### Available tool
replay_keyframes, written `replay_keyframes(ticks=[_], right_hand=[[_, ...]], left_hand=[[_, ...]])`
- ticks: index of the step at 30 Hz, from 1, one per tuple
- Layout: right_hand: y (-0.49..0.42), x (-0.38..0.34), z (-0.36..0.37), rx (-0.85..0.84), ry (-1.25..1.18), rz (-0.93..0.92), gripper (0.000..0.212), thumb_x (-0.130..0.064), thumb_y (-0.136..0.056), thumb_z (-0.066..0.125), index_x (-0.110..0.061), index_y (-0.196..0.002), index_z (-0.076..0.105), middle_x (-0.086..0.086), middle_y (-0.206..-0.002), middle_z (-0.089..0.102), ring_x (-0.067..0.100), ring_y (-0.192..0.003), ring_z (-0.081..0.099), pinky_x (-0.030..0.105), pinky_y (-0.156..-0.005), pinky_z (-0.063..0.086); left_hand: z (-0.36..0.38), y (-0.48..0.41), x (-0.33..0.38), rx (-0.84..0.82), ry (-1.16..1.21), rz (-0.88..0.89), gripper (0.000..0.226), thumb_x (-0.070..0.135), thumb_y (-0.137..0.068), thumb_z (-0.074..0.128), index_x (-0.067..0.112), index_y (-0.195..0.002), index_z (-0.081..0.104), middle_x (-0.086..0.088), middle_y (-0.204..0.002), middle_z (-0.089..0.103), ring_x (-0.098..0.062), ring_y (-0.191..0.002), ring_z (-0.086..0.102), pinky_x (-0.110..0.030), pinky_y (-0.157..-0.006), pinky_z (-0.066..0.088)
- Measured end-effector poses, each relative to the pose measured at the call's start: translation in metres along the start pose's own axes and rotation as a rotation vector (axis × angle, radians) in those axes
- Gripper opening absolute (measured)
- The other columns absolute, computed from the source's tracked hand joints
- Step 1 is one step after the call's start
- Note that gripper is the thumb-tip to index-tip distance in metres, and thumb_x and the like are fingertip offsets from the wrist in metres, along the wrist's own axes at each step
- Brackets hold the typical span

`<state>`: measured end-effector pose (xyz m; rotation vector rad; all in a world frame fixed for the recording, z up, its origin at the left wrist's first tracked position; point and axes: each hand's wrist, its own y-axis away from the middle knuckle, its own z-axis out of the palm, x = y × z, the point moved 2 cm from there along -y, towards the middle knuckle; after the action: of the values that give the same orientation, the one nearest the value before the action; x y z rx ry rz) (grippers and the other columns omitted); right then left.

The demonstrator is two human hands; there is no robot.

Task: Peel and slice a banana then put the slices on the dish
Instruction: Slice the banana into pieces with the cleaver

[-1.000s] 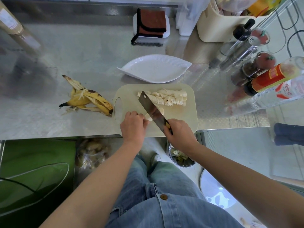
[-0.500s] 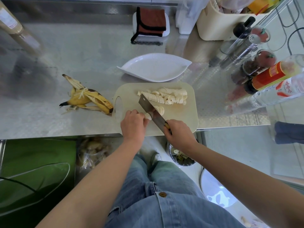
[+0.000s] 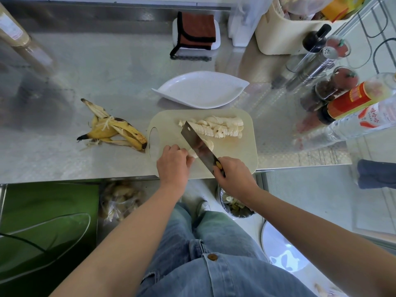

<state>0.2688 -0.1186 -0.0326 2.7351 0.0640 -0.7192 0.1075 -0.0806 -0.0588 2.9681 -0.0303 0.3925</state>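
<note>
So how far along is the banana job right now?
Peeling looks done: the peel lies on the counter. Most slicing too: slices sit in rows on the cutting board. In hand: the left hand steadies the last stub while the right hand grips the knife over it. Left: the dish holds no slices yet.

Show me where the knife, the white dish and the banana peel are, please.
knife (image 3: 199,146), head view, middle of the blade.
white dish (image 3: 201,91), head view, bare centre of the dish.
banana peel (image 3: 111,129), head view, yellow strips at the middle of the peel.
</note>
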Motion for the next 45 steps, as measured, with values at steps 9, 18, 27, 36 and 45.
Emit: replay_keyframes(ticks=[9,18,27,36,45], right_hand=[[-0.002,-0.001,-0.003,0.010,-0.006,-0.017,0.026,-0.015,-0.092,0.049,-0.009,-0.068,0.043,0.006,-0.065,0.048,0.026,-0.057,0.045,0.033,-0.052,0.031],[-0.002,-0.002,0.001,-0.018,0.025,-0.003,0.024,-0.018,-0.093,0.047,-0.004,-0.074,0.050,0.010,-0.072,0.053,0.029,-0.062,0.049,0.036,-0.054,0.037],[-0.002,-0.002,0.009,-0.069,0.057,0.038,0.024,-0.020,-0.096,0.043,-0.011,-0.074,0.041,0.005,-0.071,0.046,0.027,-0.063,0.046,0.033,-0.056,0.031],[0.006,-0.003,0.001,0.028,-0.015,-0.009,0.023,-0.017,-0.094,0.047,-0.008,-0.073,0.045,0.005,-0.065,0.048,0.028,-0.058,0.047,0.039,-0.052,0.037],[0.003,-0.002,0.004,-0.017,0.039,-0.011,0.023,-0.019,-0.095,0.045,-0.011,-0.074,0.042,0.006,-0.071,0.050,0.028,-0.062,0.048,0.033,-0.053,0.031]], left_hand=[[-0.001,0.000,0.001,0.001,-0.011,0.001,0.023,0.037,-0.088,0.064,0.017,-0.093,0.073,-0.001,-0.089,0.063,-0.018,-0.088,0.050,-0.029,-0.056,0.035],[0.000,0.000,0.000,0.019,0.015,0.005,0.020,0.036,-0.087,0.066,0.017,-0.090,0.074,-0.001,-0.085,0.063,-0.018,-0.085,0.051,-0.029,-0.055,0.040],[0.003,0.004,-0.003,0.044,0.030,0.020,0.016,0.032,-0.085,0.069,0.016,-0.086,0.073,-0.002,-0.081,0.061,-0.019,-0.081,0.051,-0.029,-0.051,0.039],[0.005,0.011,-0.013,0.100,0.154,-0.022,0.021,0.037,-0.085,0.069,0.017,-0.089,0.070,0.000,-0.082,0.061,-0.017,-0.079,0.051,-0.030,-0.054,0.044],[0.006,0.008,-0.009,0.070,0.143,-0.066,0.014,0.034,-0.084,0.070,0.021,-0.089,0.069,0.001,-0.086,0.064,-0.019,-0.085,0.053,-0.028,-0.055,0.036]])
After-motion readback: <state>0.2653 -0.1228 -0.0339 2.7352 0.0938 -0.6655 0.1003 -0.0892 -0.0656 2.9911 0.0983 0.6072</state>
